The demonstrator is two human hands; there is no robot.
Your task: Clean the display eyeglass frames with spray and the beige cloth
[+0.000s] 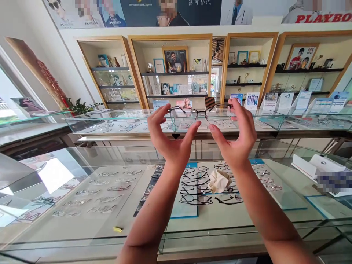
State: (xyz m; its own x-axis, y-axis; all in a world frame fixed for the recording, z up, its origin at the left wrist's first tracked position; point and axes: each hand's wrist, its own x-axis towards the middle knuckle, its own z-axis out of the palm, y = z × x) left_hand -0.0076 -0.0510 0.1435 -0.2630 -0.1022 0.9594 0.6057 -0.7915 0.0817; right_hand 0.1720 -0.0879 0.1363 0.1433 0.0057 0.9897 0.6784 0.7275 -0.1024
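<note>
A pair of eyeglasses (201, 111) with a thin dark upper rim is held up in front of me, lenses side by side. My left hand (172, 137) grips its left side, fingertips at the outer corner and thumb near the bridge. On the other side my right hand (236, 134) holds the outer right corner, its thumb below the right lens. Both hands are raised above the glass counter (137, 229). Below them a crumpled beige cloth (219, 181) lies over rows of eyeglasses (195, 189).
More frames (103, 198) lie in rows at the left of the counter. A small yellow object (117, 229) is near the front. A white box-like item (316, 167) stands at the right. Beyond are another glass showcase (123, 126) and wooden shelves (177, 73).
</note>
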